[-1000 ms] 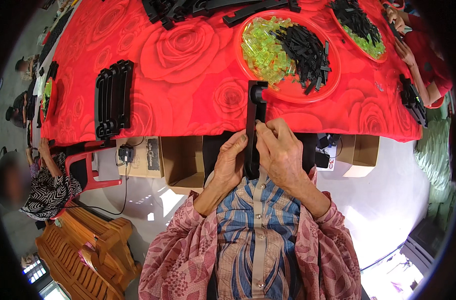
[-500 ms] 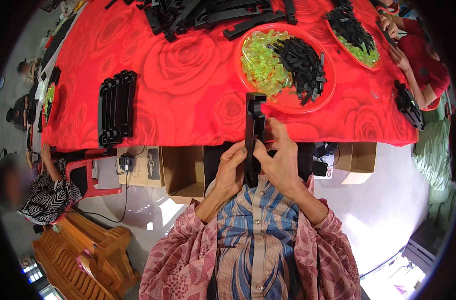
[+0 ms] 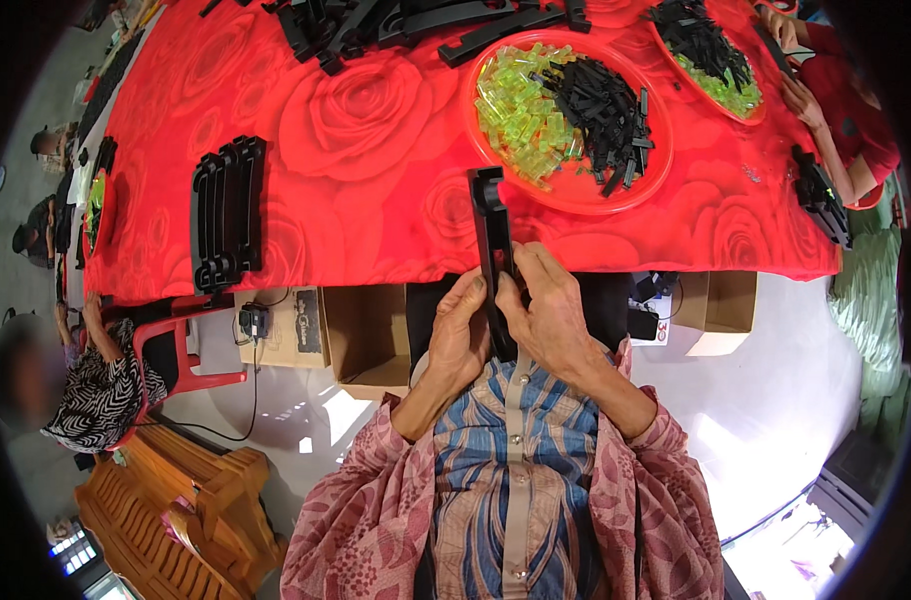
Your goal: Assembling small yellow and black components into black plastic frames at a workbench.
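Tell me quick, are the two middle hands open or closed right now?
Left hand: closed, holding the long black part.
Right hand: fingers bent at that part's right side; can't tell whether it grips.

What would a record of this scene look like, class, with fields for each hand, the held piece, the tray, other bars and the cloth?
Left hand: holding the black bar from its left side
Right hand: at the bar's right side; grip partly hidden
Held piece: long, black, far end pointing toward the table
Tray: round, red; yellow-green pieces left, small black pieces right
Other bars: row at left, heap at the far side
Cloth: red, rose-patterned
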Demonstrator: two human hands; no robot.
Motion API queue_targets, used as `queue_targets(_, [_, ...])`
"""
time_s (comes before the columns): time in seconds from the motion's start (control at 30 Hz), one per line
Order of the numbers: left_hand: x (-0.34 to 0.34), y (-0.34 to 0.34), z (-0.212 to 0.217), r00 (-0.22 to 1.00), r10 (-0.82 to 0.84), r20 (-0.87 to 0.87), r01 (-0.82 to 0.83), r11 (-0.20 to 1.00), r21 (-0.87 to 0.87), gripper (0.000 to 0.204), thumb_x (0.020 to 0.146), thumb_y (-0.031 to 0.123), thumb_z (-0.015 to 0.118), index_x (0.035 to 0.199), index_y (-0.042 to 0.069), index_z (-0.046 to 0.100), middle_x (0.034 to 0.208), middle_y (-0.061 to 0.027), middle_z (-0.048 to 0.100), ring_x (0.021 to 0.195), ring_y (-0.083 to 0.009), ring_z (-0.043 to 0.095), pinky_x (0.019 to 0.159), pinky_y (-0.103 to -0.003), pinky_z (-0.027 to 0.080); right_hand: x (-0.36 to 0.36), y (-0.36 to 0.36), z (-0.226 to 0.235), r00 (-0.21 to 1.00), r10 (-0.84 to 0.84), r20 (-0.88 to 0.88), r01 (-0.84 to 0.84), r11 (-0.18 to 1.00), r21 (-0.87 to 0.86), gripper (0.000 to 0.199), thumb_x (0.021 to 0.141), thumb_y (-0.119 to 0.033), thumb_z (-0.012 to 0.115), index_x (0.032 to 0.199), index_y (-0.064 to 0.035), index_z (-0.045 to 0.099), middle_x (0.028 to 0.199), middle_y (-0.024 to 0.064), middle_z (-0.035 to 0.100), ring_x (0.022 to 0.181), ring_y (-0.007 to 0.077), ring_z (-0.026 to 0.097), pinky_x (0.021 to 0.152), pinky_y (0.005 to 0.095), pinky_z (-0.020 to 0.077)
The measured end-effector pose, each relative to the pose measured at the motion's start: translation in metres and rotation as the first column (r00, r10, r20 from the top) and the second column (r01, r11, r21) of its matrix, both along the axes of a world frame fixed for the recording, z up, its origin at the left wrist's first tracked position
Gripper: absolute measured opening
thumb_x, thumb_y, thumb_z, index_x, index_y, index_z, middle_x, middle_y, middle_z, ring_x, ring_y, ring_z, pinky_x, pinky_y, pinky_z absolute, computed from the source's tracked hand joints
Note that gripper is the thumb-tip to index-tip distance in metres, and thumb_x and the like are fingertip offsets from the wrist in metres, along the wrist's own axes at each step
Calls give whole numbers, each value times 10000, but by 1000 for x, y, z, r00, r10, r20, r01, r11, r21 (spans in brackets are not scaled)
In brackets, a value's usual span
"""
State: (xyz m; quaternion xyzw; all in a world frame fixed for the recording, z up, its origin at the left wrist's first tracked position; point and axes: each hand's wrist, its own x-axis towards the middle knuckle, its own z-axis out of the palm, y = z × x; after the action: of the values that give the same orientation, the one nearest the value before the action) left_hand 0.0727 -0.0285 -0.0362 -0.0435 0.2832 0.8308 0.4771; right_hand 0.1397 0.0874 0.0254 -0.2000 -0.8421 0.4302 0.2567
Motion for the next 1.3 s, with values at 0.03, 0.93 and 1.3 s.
queue_targets(0.03, [0, 0, 1, 1000, 3, -2, -3, 1000, 1, 320, 992, 134, 558, 1268, -26, 583, 1223, -124, 636, 1112, -212, 613, 999, -347, 481, 0, 0, -1, 1000, 1, 1, -1, 1000, -1, 217, 839, -16, 610, 1034, 74, 581, 856, 206, 565, 746, 398, 606, 618, 436, 500])
queue_targets(0.93, [3, 3, 17, 984, 15, -178, -29, 996, -82, 421, 984, 72, 553, 1389, -18, 483, 1305, -113, 596, 1183, -196, 571, 1047, -326, 428, 0, -2, 3, 996, -9, -93, 1, 996, -84, 314, 812, 63, 572, 1124, 95, 548, 886, 230, 565, 771, 410, 597, 662, 433, 489])
queue_targets(1.3, [6, -4, 37, 932, -107, -347, 31, 976, -217, 471, 1006, 115, 506, 1448, -10, 406, 1286, -94, 579, 1112, -144, 578, 926, -284, 487, 2, -8, 14, 995, -47, -84, 43, 998, -54, 252, 857, 75, 556, 1108, 87, 576, 830, 195, 570, 670, 316, 597, 585, 369, 473])
